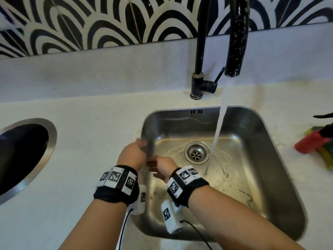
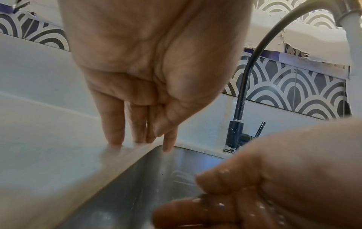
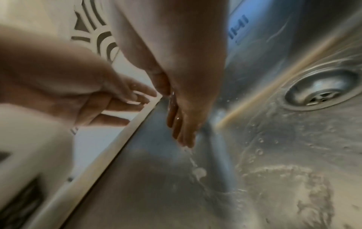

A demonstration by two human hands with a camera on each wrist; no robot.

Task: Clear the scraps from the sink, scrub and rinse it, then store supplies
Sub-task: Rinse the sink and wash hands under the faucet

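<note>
The steel sink is wet, with foamy residue on its floor and water running from the black faucet down beside the drain. My left hand rests on the sink's left rim with straight fingers touching the white counter at the edge. My right hand is inside the sink against the left wall, its wet fingers straight and pressed to the steel. Neither hand holds anything.
A round steel-rimmed opening is set in the white counter at the left. A red bottle lies on yellow-green sponges at the right of the sink. The black-and-white patterned backsplash is behind.
</note>
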